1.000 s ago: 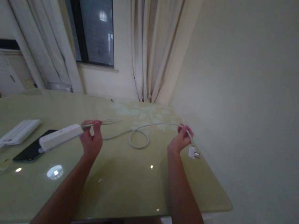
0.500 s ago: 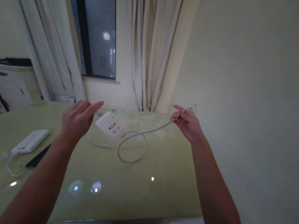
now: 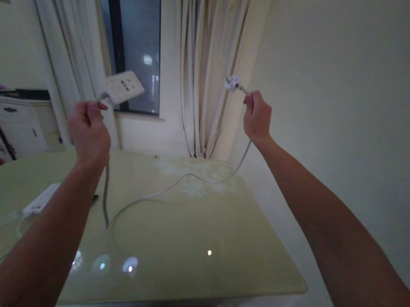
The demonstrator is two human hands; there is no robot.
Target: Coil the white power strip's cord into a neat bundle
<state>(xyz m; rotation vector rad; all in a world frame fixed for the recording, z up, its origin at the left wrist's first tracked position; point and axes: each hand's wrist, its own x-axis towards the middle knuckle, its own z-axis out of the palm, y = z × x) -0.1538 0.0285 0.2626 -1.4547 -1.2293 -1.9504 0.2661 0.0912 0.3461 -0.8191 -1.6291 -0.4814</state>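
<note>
A white power strip (image 3: 125, 87) with sockets on its face is held up in the air at the left. My left hand (image 3: 89, 130) is closed on its cord, just below where the cord enters the strip. At the right, my right hand (image 3: 258, 114) pinches the cord's other end, close behind the white plug (image 3: 232, 83), whose prongs point left. Between the hands the white cord (image 3: 170, 187) sags, with a bend near the table surface below my left hand.
The green glass-topped table (image 3: 178, 240) reaches to the curtain (image 3: 205, 63) and the right wall. Left of my forearm lies a white power bank-like block (image 3: 42, 197) with a cable. A dark object (image 3: 95, 199) shows beside my forearm. Cabinets (image 3: 9, 117) stand far left.
My left hand has taken hold of the cord at the power strip and lifted the strip off the table. My right hand has raised the plug, and the cord's loop has opened out.
</note>
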